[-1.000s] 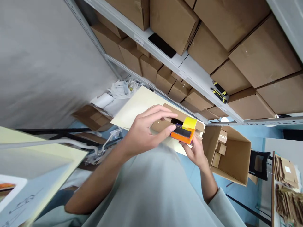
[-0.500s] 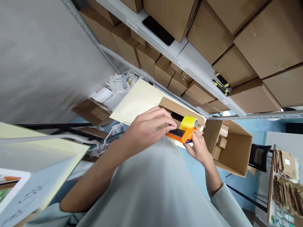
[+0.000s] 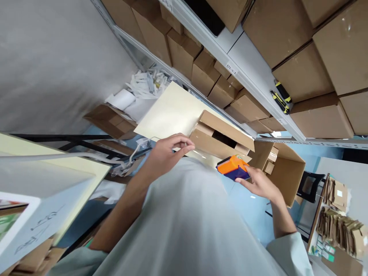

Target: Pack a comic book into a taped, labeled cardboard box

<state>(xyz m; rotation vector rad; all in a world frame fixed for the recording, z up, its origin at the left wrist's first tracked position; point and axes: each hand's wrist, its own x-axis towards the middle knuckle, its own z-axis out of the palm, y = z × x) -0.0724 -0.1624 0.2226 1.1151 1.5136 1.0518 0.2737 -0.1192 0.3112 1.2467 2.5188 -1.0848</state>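
Note:
My right hand [image 3: 258,182] grips an orange and purple tape dispenser [image 3: 232,168], held just below and to the right of a small cardboard box [image 3: 221,136]. The box lies on a pale cream tabletop [image 3: 169,113] with its top flaps partly open. My left hand [image 3: 168,151] hovers at the box's near left corner, thumb and fingers pinched together; a strip of clear tape seems to stretch from there along the box's near edge, but I cannot make it out for sure.
Metal shelving [image 3: 244,73] packed with brown cartons runs across the top; a yellow-black cutter [image 3: 280,97] lies on one shelf. An open carton [image 3: 287,172] with small boxes stands on the blue floor at right. Crumpled paper [image 3: 143,84] and flattened cardboard [image 3: 110,120] lie at left.
My right hand has pulled the dispenser off the box top, down and to the right. My left hand slid left from the box top to its near corner. The view tilted.

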